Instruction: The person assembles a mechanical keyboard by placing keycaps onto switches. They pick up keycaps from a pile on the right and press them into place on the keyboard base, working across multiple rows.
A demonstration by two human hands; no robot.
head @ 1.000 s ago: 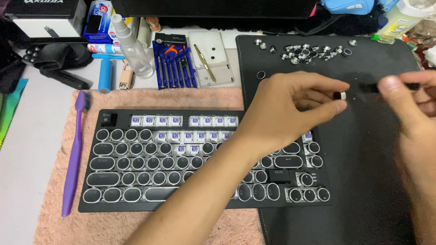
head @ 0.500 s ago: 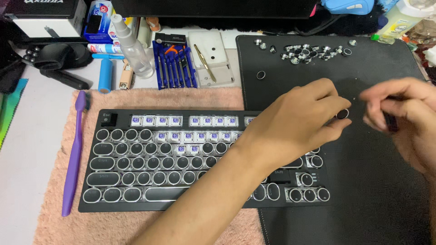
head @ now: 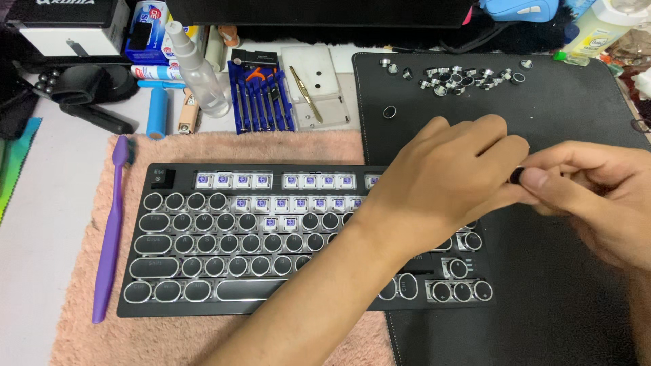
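Both hands meet over the mat (head: 576,115): left hand (head: 447,183) and right hand (head: 597,193) each pinch one small dark keycap (head: 517,175) between fingertips, just right of the keyboard (head: 203,271). My worry: the cap is tiny and held only at the tips, so a slip could drop it among the keys. Counts: one keyboard, one loose ring (head: 389,112), a pile of rings (head: 468,76) I can't count, one purple brush (head: 112,224), one spray bottle (head: 198,68).

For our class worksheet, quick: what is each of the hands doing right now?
Left hand: fingers pinched on a small round keycap.
Right hand: fingers closed on the same keycap, above the black mat.
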